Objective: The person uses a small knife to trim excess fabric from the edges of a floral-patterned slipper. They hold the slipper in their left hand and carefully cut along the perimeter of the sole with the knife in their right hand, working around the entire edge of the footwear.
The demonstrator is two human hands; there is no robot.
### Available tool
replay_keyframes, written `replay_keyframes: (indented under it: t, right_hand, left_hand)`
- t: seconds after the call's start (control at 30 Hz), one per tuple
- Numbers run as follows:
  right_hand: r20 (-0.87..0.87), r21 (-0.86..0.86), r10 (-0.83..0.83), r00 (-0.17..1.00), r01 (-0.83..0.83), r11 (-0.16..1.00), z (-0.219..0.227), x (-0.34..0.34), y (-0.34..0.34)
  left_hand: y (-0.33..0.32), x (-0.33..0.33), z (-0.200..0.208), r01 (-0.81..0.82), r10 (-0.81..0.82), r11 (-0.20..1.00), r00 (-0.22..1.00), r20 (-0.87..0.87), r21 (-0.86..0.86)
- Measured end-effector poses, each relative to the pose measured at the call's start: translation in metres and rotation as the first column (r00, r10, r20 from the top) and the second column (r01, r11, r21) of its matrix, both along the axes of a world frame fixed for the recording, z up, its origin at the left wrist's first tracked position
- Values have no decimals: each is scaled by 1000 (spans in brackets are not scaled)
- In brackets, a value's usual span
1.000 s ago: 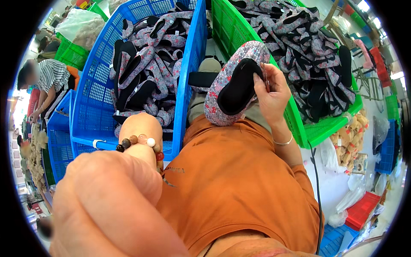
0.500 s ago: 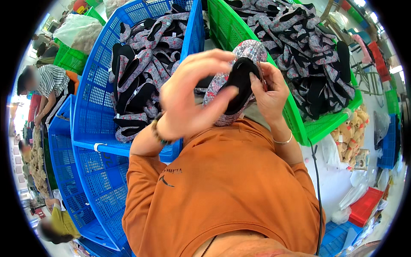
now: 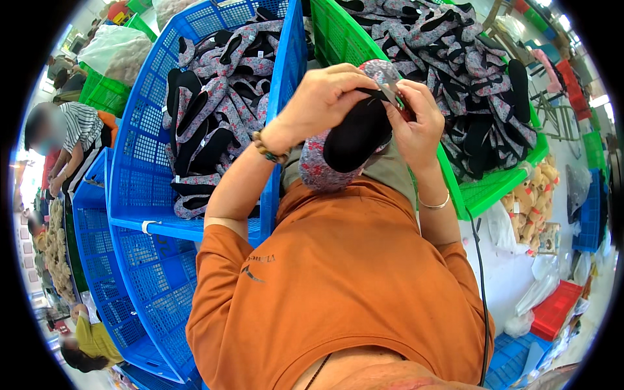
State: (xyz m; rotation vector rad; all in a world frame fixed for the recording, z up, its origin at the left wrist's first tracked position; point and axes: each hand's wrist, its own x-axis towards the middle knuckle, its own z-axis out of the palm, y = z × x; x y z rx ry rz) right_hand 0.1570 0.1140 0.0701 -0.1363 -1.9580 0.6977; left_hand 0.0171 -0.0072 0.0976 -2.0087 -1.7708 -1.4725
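Observation:
A floral grey-and-red slipper [image 3: 320, 168] with a black inside is in front of my belly, its sole end toward me. My left hand [image 3: 322, 101] is closed, pinching the black edge of the slipper's opening near its far end. Close against those fingers, my right hand [image 3: 417, 127] is closed on small metal thread snips [image 3: 391, 94]. Their blades lie at the pinched edge, and my fingers hide most of the tool. Whether the blades are apart cannot be made out.
A blue basket [image 3: 133, 156] of similar slippers stands at the left, a green basket [image 3: 458, 195] with more at the right. Stacked blue baskets [image 3: 97, 240] are farther left. Small teddy bears [image 3: 530, 201] lie at the right. A dark cable [image 3: 482, 279] hangs beside me. Co-workers are at the far left.
My left hand has gone from open and spread over the slipper to pinching its edge. My right hand has risen slightly, bringing the snips to that edge. The slipper has tilted.

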Motion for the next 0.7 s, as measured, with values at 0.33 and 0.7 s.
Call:
replay_keyframes:
  t: [0.33, 0.7]
  right_hand:
    - [182, -472, 395, 900, -273, 838, 2, 3, 3]
    - [59, -535, 222, 973, -157, 830, -26, -22, -7]
  left_hand:
    - [-3, -32, -3, 605, -160, 754, 546, 823, -255]
    - [-4, -31, -26, 458, -46, 874, 415, 909, -165]
